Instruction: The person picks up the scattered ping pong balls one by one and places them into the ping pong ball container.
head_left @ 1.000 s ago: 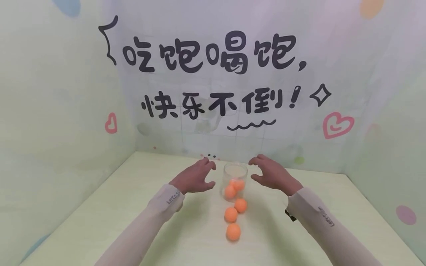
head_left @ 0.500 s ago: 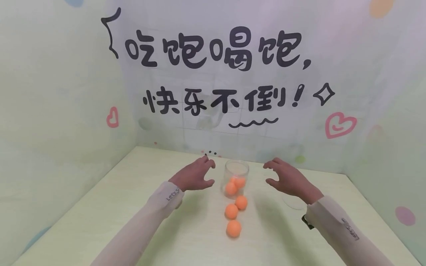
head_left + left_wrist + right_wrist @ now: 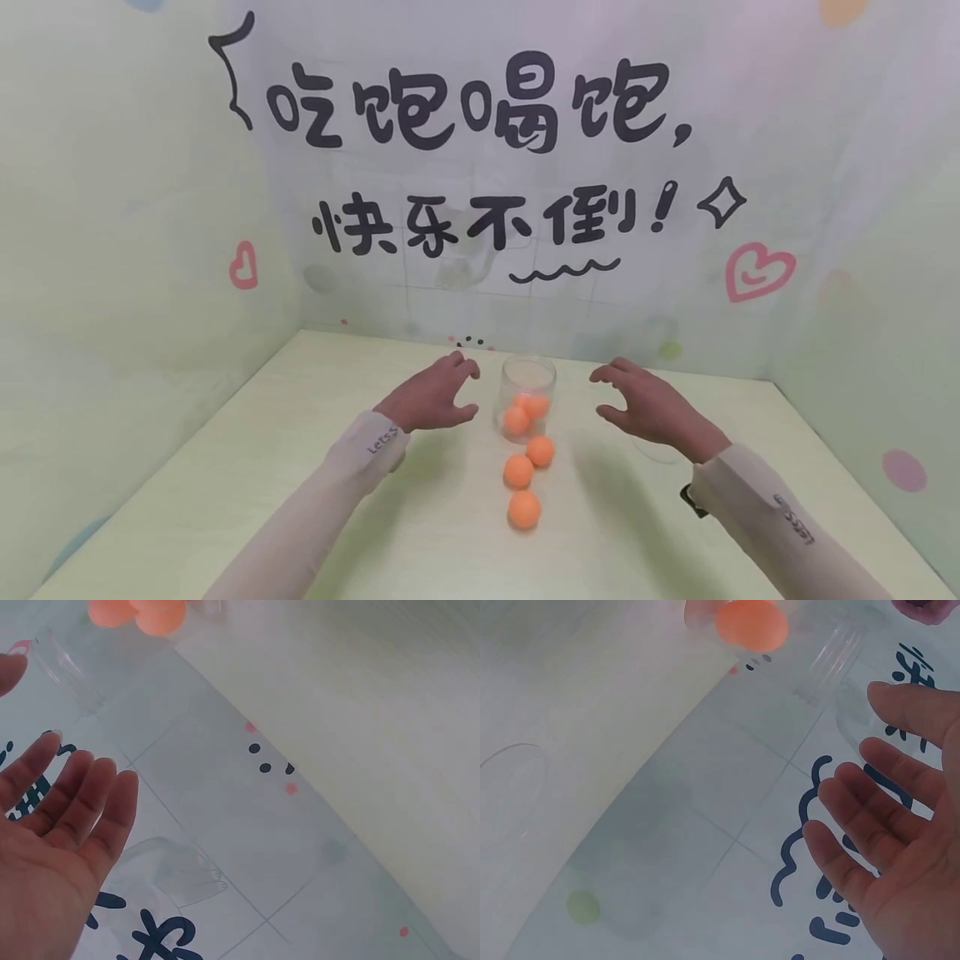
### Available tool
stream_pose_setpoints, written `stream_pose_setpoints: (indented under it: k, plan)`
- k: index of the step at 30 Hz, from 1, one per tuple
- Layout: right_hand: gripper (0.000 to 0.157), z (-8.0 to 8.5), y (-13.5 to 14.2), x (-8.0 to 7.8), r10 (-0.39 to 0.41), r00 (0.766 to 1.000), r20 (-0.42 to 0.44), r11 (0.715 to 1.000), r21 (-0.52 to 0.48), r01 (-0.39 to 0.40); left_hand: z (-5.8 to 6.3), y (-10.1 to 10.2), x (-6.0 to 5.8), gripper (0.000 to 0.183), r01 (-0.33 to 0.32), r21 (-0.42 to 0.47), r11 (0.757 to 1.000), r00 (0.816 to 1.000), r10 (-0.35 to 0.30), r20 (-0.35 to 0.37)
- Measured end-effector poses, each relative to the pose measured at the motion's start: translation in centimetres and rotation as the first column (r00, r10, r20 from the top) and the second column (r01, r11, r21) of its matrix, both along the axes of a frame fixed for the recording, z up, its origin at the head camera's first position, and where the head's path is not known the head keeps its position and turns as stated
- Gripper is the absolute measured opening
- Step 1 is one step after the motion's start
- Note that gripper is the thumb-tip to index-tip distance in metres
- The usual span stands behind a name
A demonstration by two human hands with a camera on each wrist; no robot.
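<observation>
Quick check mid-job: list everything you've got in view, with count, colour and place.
Jar: one, clear, on the table between the hands
Balls in the jar: at least three, orange
Loose balls: three, orange, on the table in front of the jar
Round disc: one, clear, on the table to the right
Table: one, pale
Writing: two lines, black, back wall
Hearts: two, pink, walls
Dots: several, mixed colours, walls
Sleeves: two, off-white, dark lettering
Left hand: one, left of jar
Right hand: one, right of jar
</observation>
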State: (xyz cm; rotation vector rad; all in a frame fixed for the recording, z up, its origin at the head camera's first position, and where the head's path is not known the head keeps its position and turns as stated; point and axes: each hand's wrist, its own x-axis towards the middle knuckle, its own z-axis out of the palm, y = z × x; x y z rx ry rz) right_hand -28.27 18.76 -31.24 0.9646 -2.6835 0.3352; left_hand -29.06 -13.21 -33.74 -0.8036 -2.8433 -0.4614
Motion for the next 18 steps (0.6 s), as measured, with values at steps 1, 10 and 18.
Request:
stream_pose_setpoints:
  k: [1,10,18]
  plan:
    - [0.031,0.0,0.0,-0.1,0.004,1.000,-0.002,1.000,-0.002,-0.004,0.0,0.1,0.1,0.036,0.011,0.005,1.000,1.000,-0.011,-0.003]
    - [0.031,-0.2,0.3,-0.1,-0.002,1.000,0.025,1.000,-0.011,0.003,-1.1,1.1,0.8,0.037,0.068,0.001,0.998,0.998,-0.068,0.001]
    - [0.031,-0.4,0.8,0.0,-0.022,0.999,0.036,1.000,-0.006,0.023,-2.5,4.1,2.9,0.036,0.216,-0.034,0.976,0.976,-0.217,-0.009]
